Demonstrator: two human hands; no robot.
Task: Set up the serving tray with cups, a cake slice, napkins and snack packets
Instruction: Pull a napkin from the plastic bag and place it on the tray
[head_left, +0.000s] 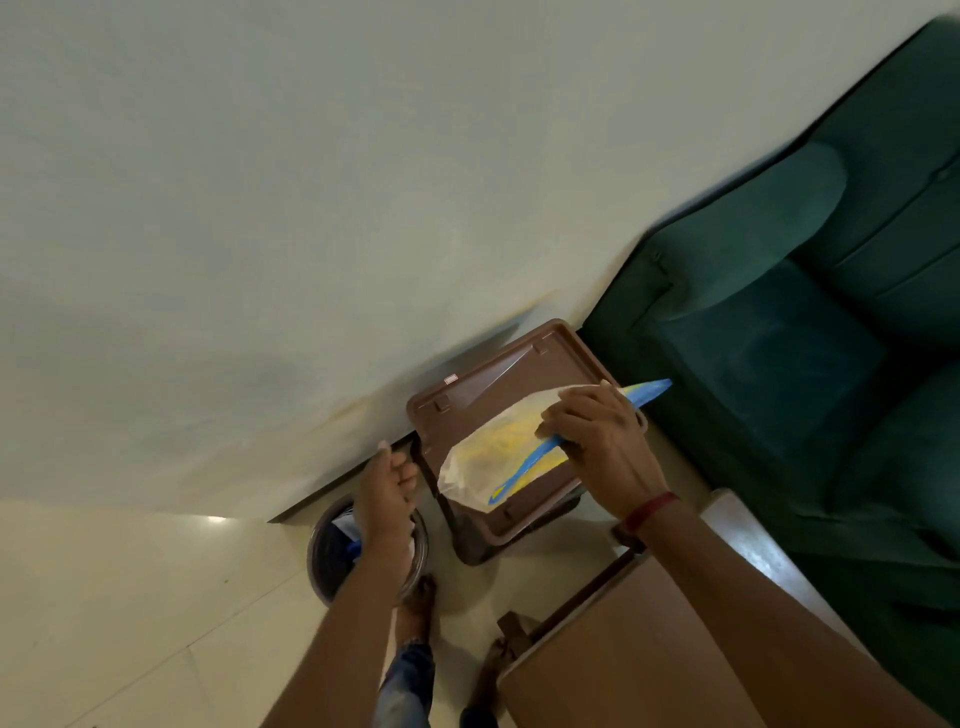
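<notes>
A brown plastic serving tray with a raised rim sits low beside the wall, with a dark support under it. A snack packet, white and yellow with a blue stripe, lies tilted over the tray's near half. My right hand grips the packet's upper right edge from above. My left hand hangs by the tray's left edge with its fingers curled; motion blur hides whether it holds anything. No cups, cake or napkins are in view.
A round bin with a dark liner stands on the cream tile floor under my left hand. A green sofa fills the right side. A wooden table corner is at the bottom right. My feet are near the bin.
</notes>
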